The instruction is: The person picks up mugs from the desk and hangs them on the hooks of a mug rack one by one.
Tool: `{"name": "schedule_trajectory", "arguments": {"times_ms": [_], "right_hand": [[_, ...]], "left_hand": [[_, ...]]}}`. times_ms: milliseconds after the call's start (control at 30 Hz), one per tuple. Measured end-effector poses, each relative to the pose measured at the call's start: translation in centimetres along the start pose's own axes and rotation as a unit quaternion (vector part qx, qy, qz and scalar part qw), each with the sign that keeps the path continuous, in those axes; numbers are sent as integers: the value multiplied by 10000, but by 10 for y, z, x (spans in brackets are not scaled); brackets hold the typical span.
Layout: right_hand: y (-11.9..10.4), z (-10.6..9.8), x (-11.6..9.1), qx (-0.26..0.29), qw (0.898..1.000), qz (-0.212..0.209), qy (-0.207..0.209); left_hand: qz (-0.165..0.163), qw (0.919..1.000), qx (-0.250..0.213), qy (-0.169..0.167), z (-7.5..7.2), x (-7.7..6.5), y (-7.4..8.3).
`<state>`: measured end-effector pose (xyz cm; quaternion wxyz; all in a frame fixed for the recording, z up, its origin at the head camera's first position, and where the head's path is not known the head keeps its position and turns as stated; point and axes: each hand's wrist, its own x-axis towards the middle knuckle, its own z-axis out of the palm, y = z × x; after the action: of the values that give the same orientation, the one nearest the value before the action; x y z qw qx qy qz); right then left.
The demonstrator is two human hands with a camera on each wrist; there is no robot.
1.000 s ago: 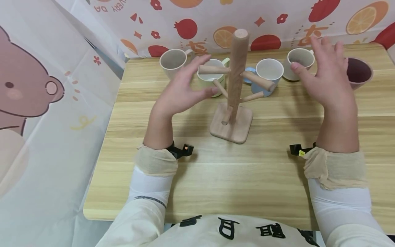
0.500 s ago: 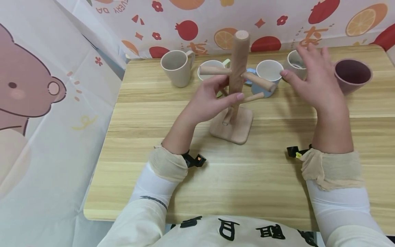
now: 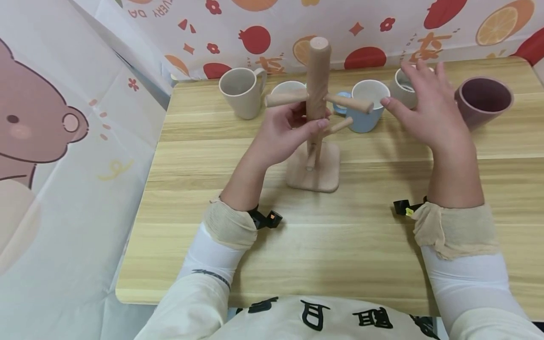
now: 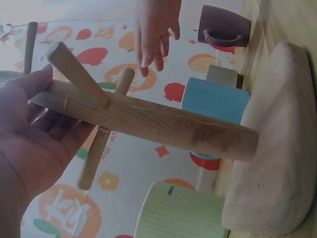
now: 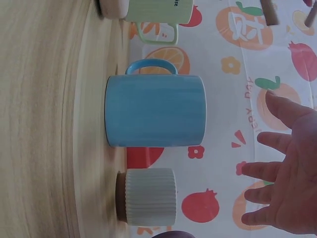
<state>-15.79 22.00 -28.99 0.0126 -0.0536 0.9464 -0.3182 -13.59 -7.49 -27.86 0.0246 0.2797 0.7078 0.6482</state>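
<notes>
A wooden mug tree (image 3: pixel 316 80) with several pegs stands upright on its square base (image 3: pixel 314 177). My left hand (image 3: pixel 280 134) holds its post partway up, thumb on the near side and fingers reaching behind; the left wrist view shows the fingers (image 4: pixel 54 131) curled around the wood. Over the back right of the table hovers my right hand (image 3: pixel 435 111), fingers spread and touching nothing. Nearest to it are a blue mug (image 3: pixel 364 118) and a small ribbed white cup (image 5: pixel 151 197). A pale green mug (image 4: pixel 181 213) sits behind the rack, partly hidden in the head view.
At the back left stands a beige mug (image 3: pixel 244 97), its handle toward the back right. A purple mug (image 3: pixel 484 101) is at the back right. A fruit-print cloth (image 3: pixel 272 28) hangs behind the wooden table (image 3: pixel 340 250).
My left hand has moved right from near the green mug and taken hold of the mug tree's post. The tree has turned and shifted slightly left. My right hand has drifted left.
</notes>
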Motion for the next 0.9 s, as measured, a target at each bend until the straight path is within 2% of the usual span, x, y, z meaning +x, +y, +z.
{"name": "schedule_trajectory", "arguments": {"times_ms": [167, 267, 433, 533, 600, 700, 800, 900], "right_hand": [[0, 2, 1, -29, 9999, 111, -77], [0, 3, 2, -44, 9998, 168, -134], [1, 7, 4, -92, 9996, 143, -211], [3, 9, 5, -127, 9996, 63, -226], [3, 11, 5, -134, 9997, -31, -206], [3, 15, 8, -177, 9993, -311, -87], [1, 20, 11, -182, 9980, -600, 4], [-1, 24, 13, -121, 9976, -671, -74]], "left_hand": [[272, 9995, 98, 141, -6, 0, -1], [327, 9992, 57, 240, -9, 1, -2], [322, 9977, -373, 475, -11, 2, -3], [73, 9958, -794, 446, -7, 2, -4], [-87, 9958, -841, 343, -4, 3, -7], [-231, 9976, -609, 217, 0, 3, -10], [-152, 9996, -91, 212, 0, 3, -13], [-195, 9996, 194, 114, -1, 1, -13]]}}
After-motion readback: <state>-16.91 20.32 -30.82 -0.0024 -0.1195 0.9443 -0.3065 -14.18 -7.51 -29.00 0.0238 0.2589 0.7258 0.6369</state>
